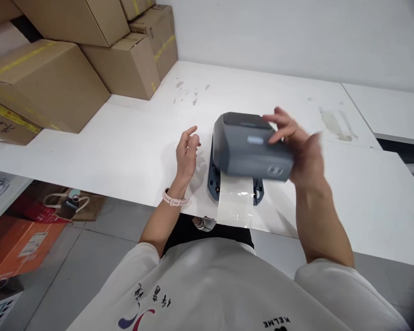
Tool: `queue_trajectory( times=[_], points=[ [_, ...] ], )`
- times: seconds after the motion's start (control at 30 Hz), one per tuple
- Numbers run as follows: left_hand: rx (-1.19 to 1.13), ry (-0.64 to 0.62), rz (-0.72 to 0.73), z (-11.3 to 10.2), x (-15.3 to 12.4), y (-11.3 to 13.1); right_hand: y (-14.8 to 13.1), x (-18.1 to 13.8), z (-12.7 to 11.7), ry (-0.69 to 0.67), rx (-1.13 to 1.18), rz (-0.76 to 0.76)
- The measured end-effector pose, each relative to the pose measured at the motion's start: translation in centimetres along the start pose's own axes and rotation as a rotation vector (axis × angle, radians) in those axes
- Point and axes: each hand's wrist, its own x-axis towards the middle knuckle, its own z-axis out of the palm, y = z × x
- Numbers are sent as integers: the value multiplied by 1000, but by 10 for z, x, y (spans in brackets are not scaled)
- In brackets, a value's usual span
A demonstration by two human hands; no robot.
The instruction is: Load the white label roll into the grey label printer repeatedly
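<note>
A dark grey label printer stands on the white table in front of me, its cover (251,149) raised at a tilt above the base (214,181). My right hand (298,147) is at the cover's right side, fingers over the top edge; it is partly blurred. A strip of glossy white label paper (235,200) runs out of the base and over the table's front edge. To the left of the printer, my left hand (187,154) hovers apart from it, fingers loosely bent and holding nothing. The cover hides the inside of the printer.
Cardboard boxes (124,69) with yellow tape are stacked at the table's back left. A white wall (296,37) rises behind the table (131,133). On the floor at left lie an orange box (27,248) and a brown paper bag (93,207).
</note>
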Motion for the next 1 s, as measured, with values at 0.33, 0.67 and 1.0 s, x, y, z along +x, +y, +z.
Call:
queue_trajectory(
  times=[0.33,0.67,1.0],
  points=[
    [85,-238,406,22,-49,25,16,-70,23,-167,-298,96],
    [33,43,258,21,-92,3,13,-80,45,10,-255,174],
    [-457,-647,-588,14,-149,15,16,-85,50,85,-260,153]
  ],
)
